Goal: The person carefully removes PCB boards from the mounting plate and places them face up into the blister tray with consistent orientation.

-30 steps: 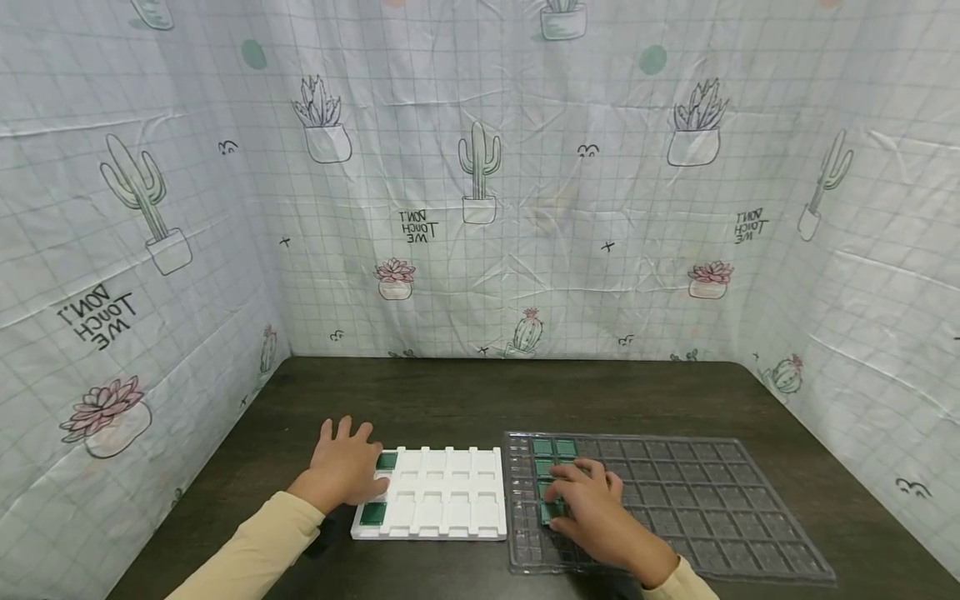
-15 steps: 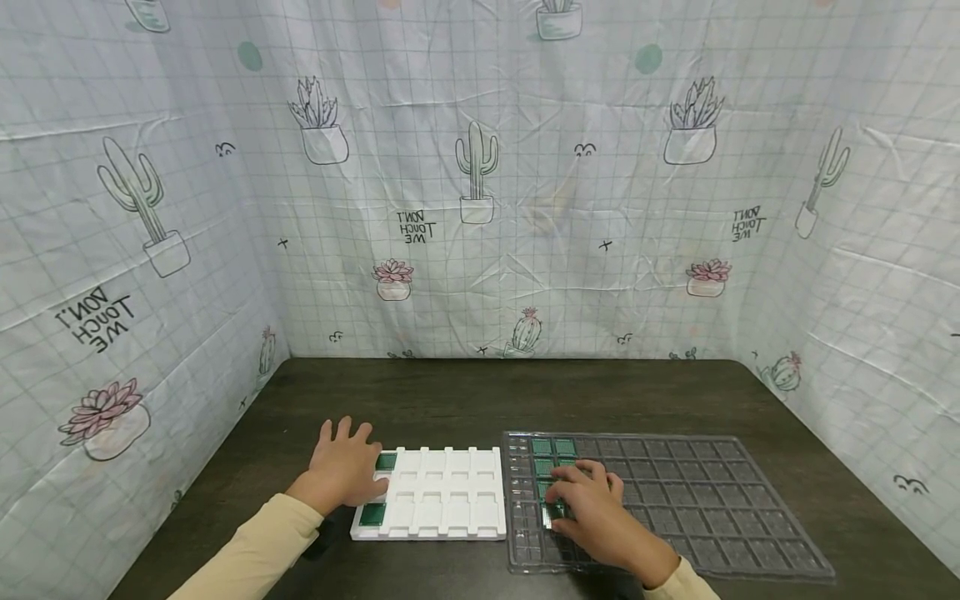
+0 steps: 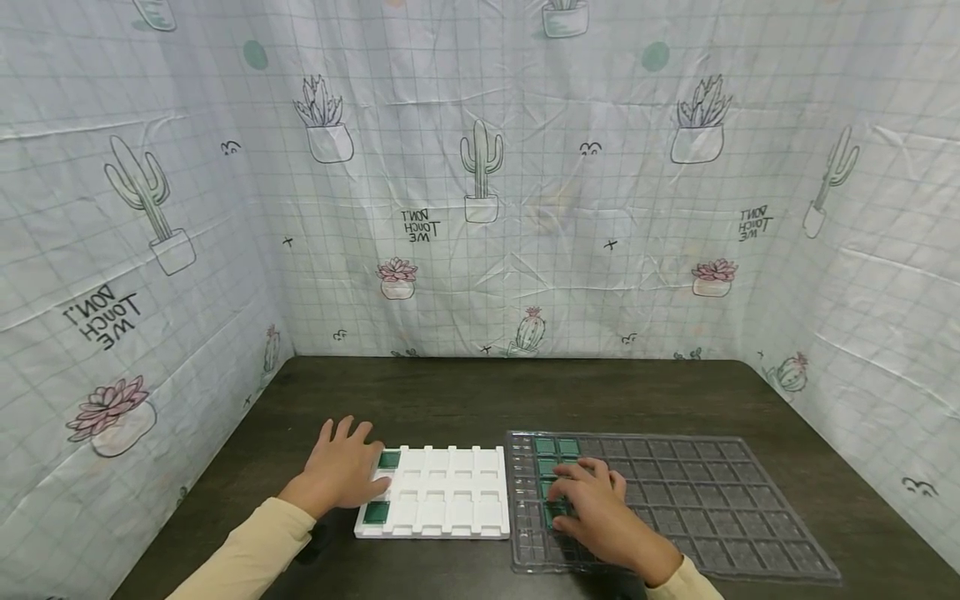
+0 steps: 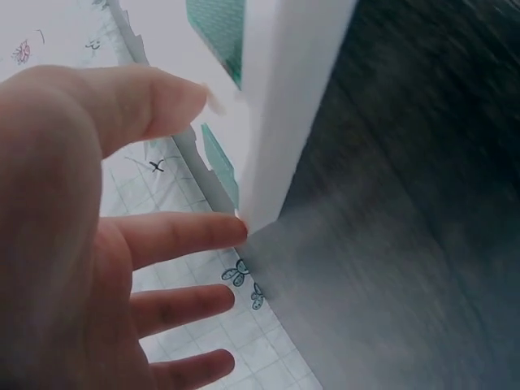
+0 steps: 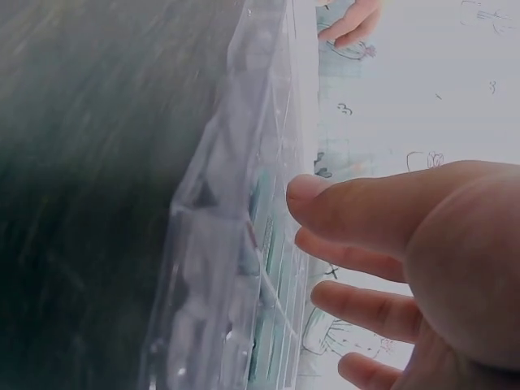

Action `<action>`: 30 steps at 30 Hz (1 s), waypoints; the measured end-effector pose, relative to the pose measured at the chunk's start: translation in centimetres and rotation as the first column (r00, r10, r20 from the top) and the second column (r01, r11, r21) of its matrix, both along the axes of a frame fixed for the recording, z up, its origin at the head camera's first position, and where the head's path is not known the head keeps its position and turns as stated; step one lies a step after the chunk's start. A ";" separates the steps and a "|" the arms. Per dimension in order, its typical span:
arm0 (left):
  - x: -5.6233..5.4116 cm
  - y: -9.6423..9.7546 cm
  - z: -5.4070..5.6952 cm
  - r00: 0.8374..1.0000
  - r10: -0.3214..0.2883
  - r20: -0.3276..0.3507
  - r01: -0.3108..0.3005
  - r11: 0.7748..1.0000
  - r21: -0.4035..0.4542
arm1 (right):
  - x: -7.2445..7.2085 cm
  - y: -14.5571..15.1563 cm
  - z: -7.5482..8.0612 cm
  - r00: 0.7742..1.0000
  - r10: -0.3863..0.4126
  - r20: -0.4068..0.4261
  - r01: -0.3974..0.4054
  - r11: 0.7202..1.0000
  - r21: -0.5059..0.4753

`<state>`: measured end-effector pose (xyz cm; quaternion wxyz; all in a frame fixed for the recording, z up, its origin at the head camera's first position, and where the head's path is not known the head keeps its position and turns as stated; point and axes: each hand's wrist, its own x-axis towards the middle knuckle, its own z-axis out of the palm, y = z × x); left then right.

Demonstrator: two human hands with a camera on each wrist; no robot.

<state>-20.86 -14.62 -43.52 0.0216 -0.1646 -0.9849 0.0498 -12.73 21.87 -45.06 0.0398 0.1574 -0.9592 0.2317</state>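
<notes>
The white tray (image 3: 450,492) lies left of centre with two green square chips in its left column: a far chip (image 3: 389,459) and a near chip (image 3: 377,512). My left hand (image 3: 341,467) rests at its left end, fingers spread, thumb over the tray and index fingertip at its corner (image 4: 260,223). My right hand (image 3: 596,508) is over the left part of a clear plastic tray (image 3: 705,508). Its bent thumb and index finger sit at opposite edges of a green chip (image 3: 553,515) there. In the right wrist view a thin edge slants out of the tray under the fingertips.
More green chips (image 3: 557,447) fill pockets in the clear tray's left columns, partly hidden by my right hand. Both trays lie side by side on the dark wooden table (image 3: 450,400). A patterned curtain (image 3: 480,250) stands behind it and along both sides.
The chip at my right fingertips flashes bright half a second ago and shows dark green now. Both hands keep nearly the same place; the head view shifts slightly.
</notes>
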 end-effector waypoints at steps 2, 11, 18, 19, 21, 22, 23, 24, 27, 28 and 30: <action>0.0 -0.2 0.0 1.000 -0.013 -0.012 0.013 1.000 0.008 | -0.1 -0.1 0.0 1.000 0.007 -0.004 -0.007 1.000 0.005; 0.0 -1.0 -0.3 0.997 -0.052 -0.056 0.054 0.998 0.024 | -0.5 -0.7 0.1 1.000 0.013 -0.007 -0.012 1.000 0.024; 0.1 -1.4 -0.1 0.997 -0.063 -0.039 0.064 0.997 0.046 | -0.7 -1.2 0.5 0.999 0.035 -0.025 -0.035 0.999 0.021; 0.1 -1.4 0.0 0.997 -0.063 -0.034 0.065 0.997 0.046 | -0.8 -1.3 0.6 0.999 0.038 -0.026 -0.037 0.999 0.023; 0.1 -1.5 0.0 0.998 -0.064 -0.024 0.065 0.996 0.054 | -0.9 -1.6 0.7 0.999 0.039 -0.021 -0.039 0.999 0.028; 0.1 -1.6 0.1 0.998 -0.064 -0.019 0.065 0.996 0.058 | -1.0 -1.7 0.7 0.999 0.042 -0.018 -0.042 0.999 0.032; 0.2 -1.6 0.1 0.998 -0.063 -0.014 0.064 0.996 0.062 | -1.1 -1.9 0.7 0.999 0.043 -0.014 -0.043 0.998 0.035; 0.2 -1.7 0.2 0.998 -0.063 -0.012 0.064 0.996 0.066 | -1.1 -2.0 0.8 0.999 0.046 -0.012 -0.046 0.998 0.037; 0.3 -1.8 0.3 0.998 -0.062 -0.013 0.063 0.995 0.072 | -1.4 -2.6 0.9 0.998 0.059 -0.009 -0.058 0.998 0.028; 0.3 -1.8 0.4 0.998 -0.062 -0.015 0.063 0.996 0.069 | -1.5 -2.8 1.0 0.998 0.064 -0.012 -0.064 0.998 0.025; 0.3 -1.8 0.4 0.998 -0.061 -0.020 0.063 0.996 0.065 | -1.6 -3.2 1.0 0.997 0.075 -0.012 -0.075 0.997 0.009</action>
